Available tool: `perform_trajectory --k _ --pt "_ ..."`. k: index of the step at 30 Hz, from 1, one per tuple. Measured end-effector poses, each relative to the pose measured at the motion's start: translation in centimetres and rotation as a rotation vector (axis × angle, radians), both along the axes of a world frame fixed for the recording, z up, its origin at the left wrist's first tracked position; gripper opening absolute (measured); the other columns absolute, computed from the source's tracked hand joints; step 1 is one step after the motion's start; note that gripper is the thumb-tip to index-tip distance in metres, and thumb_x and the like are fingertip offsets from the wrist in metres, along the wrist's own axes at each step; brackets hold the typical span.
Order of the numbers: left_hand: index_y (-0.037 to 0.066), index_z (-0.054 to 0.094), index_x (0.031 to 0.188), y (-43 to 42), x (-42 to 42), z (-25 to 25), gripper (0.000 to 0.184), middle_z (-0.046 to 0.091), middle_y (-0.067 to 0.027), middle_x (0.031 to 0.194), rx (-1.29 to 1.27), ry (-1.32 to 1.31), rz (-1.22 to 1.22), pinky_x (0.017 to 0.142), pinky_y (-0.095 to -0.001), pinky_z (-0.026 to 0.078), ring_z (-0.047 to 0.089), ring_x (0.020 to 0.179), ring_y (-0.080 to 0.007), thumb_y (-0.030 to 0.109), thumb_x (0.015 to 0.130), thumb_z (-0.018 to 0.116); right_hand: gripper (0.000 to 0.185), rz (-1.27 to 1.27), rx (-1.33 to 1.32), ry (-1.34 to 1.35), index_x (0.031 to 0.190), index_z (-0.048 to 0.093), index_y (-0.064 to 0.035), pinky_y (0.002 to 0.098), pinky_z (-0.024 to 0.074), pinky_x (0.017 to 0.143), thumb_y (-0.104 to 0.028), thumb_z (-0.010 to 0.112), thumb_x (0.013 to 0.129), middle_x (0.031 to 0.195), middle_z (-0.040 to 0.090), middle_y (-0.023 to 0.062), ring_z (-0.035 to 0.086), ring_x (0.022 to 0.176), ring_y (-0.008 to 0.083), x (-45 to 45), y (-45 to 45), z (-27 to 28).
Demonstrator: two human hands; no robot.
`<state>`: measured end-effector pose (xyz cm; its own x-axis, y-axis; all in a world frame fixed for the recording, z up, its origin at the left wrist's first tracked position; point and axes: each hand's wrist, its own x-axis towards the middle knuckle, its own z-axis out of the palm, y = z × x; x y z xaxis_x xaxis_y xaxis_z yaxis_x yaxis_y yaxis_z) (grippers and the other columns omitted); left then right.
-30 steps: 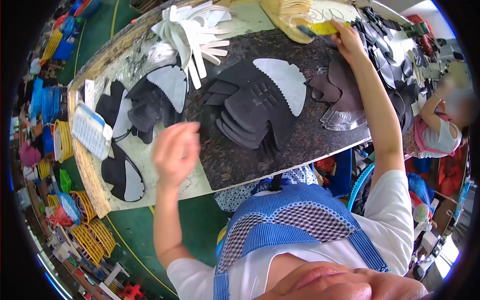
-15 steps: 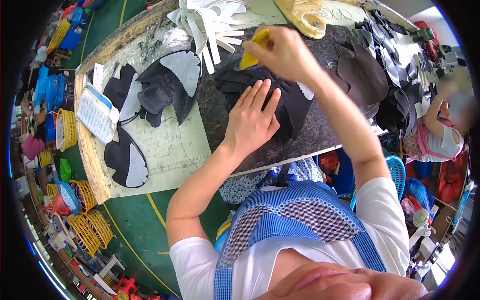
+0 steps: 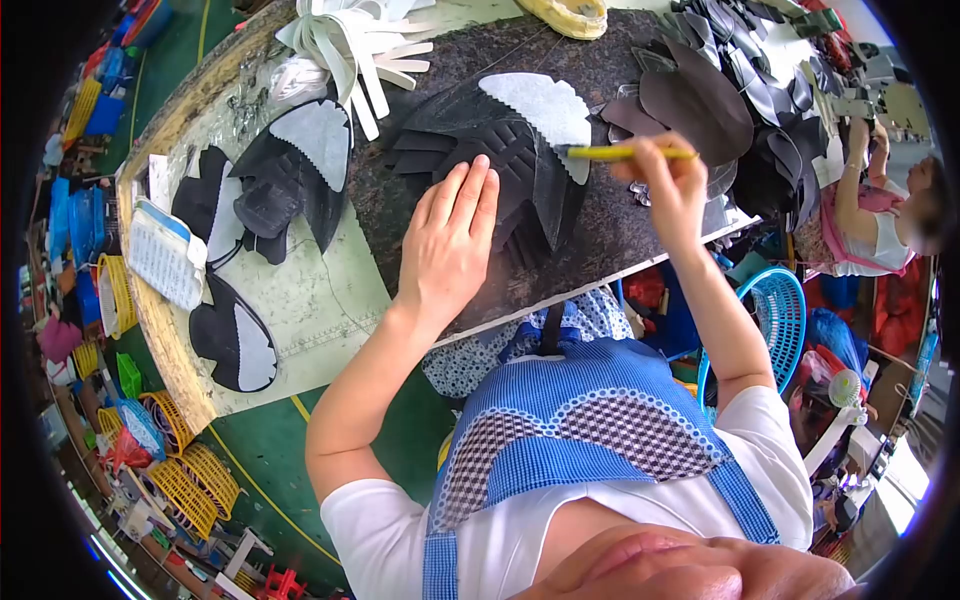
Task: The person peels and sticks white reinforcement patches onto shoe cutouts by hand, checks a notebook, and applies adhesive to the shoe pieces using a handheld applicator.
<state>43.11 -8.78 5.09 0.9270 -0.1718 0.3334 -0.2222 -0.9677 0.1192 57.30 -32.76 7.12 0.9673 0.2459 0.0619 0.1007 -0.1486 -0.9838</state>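
My left hand (image 3: 447, 243) lies flat, fingers stretched out, on a stack of black shoe-upper pieces (image 3: 510, 150) with slit edges. A light grey patch with a zigzag edge (image 3: 540, 105) covers the far part of the top piece. My right hand (image 3: 672, 185) is closed around a yellow-handled brush (image 3: 605, 152), held nearly level. The dark tip of the brush is at the right edge of the grey patch; whether it touches cannot be made out. Beneath the pieces is a dark speckled board (image 3: 620, 225).
More black pieces with grey patches (image 3: 290, 180) lie left, by a plastic-wrapped white packet (image 3: 165, 255). White strips (image 3: 350, 50) and a yellowish container (image 3: 565, 15) stand behind. Dark brown pieces (image 3: 695, 100) are piled right. A co-worker (image 3: 865, 225) sits beyond, near a blue basket (image 3: 775, 320).
My right hand has swung right and nearer with the brush, from the far edge of the stack to the grey patch. My left hand stays flat on the pieces. The camera view has shifted.
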Motion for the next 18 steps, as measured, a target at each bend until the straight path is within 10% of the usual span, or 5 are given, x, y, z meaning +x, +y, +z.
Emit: perform_trajectory --k 7,12,18 --pt "0.004 0.065 0.124 -0.4 -1.4 -0.2 0.045 0.059 -0.0107 0.108 -0.273 -0.143 0.124 0.082 -0.037 0.055 0.063 0.101 -0.0276 0.005 0.08 0.075 0.02 0.316 0.217 0.225 0.094 0.064 0.0023 0.0279 0.0603 0.067 -0.018 0.062 0.097 0.092 0.073 0.0162 0.072 0.074 0.0166 -1.6 1.6 3.0" --pt "0.009 0.057 0.078 0.1 -1.7 -0.2 0.028 0.071 -0.005 0.095 -0.266 -0.217 0.157 0.071 -0.0331 0.057 0.071 0.079 -0.0248 0.009 0.073 0.084 0.018 0.552 -0.173 -0.49 0.1 0.066 -0.0021 0.0314 0.0579 0.074 -0.013 0.074 0.088 0.096 0.074 0.013 0.074 0.084 0.0233 -0.5 9.2 1.3" --pt "0.009 0.068 0.088 1.4 -0.9 0.1 0.02 0.071 -0.0028 0.094 -0.225 -0.304 0.046 0.076 -0.0363 0.055 0.069 0.086 -0.0219 0.008 0.074 0.081 0.02 0.48 -0.142 -0.368 0.098 0.067 0.0011 0.0327 0.0581 0.069 -0.014 0.072 0.086 0.098 0.074 0.0118 0.072 0.079 0.0182 -1.8 1.6 2.1"
